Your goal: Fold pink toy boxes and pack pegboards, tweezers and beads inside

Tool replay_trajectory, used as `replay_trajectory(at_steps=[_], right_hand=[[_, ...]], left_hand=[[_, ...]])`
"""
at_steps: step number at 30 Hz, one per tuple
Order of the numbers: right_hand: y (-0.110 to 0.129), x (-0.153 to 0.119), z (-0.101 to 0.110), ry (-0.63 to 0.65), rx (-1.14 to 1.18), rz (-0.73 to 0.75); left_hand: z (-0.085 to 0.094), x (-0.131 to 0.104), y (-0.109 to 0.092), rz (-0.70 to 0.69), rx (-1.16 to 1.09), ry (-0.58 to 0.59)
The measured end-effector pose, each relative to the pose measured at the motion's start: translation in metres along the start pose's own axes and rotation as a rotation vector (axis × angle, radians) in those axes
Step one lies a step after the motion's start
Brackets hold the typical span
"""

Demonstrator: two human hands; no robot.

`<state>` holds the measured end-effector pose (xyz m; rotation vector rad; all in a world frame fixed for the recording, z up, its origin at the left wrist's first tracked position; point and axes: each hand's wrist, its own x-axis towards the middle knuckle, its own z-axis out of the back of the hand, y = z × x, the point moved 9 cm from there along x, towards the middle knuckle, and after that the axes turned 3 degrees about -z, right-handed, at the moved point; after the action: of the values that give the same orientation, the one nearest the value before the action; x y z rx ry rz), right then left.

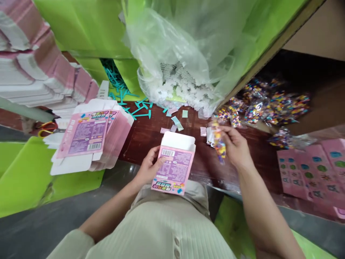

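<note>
My left hand (pixel 150 164) grips the left side of a pink and purple cardboard box (pixel 176 167), held upright over the table's front edge with its white flaps standing up at the top. Pinched in the fingers of my right hand (pixel 237 145) is a clear bag of colourful beads (pixel 219 144), hanging to the right of the box and apart from it. The bag is slightly blurred. Just behind it lies a small stack of white cards (pixel 210 136). Small pale packets (pixel 176 122) lie on the dark red table behind the box.
Flattened pink boxes (pixel 86 133) are piled at left, with taller stacks behind. Turquoise hammer-shaped sticks (pixel 140 109) spill from a green bin. A clear plastic bag (pixel 185 86) holds white perforated pieces. More bead bags (pixel 269 104) fill a carton at right, near printed pink boxes (pixel 309 169).
</note>
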<state>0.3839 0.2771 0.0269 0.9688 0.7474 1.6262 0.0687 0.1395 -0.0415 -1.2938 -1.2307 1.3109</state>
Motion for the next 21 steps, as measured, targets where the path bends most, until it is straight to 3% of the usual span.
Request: replay_trajectory(at_steps=[2,4,8,10,13,15,19,21], right_hand=[[-0.002,-0.009,-0.018,0.164,-0.115,0.038],[0.005,-0.023,-0.03,0.237,-0.24,0.105],[0.019,-0.067,-0.052,0.149,-0.435,0.196],[0.016,-0.094,-0.079,0.205,-0.562,0.202],[-0.001,-0.122,-0.108,0.325,-0.702,0.169],[-0.01,-0.126,-0.104,0.304,-0.692,0.126],[-0.019,-0.117,-0.065,-0.009,-0.632,-0.041],[-0.024,-0.116,-0.063,-0.06,-0.632,-0.14]], left_hand=[[0.019,-0.005,0.003,0.061,0.029,-0.075],[0.043,-0.012,0.004,0.098,0.066,-0.174],[0.082,-0.03,0.003,0.096,0.141,-0.332],[0.09,-0.035,0.002,0.094,0.143,-0.364],[0.084,-0.036,0.002,0.106,0.104,-0.339],[0.077,-0.034,0.002,0.118,0.075,-0.307],[0.071,-0.031,0.002,0.111,0.028,-0.307],[0.069,-0.03,0.005,0.108,0.002,-0.304]])
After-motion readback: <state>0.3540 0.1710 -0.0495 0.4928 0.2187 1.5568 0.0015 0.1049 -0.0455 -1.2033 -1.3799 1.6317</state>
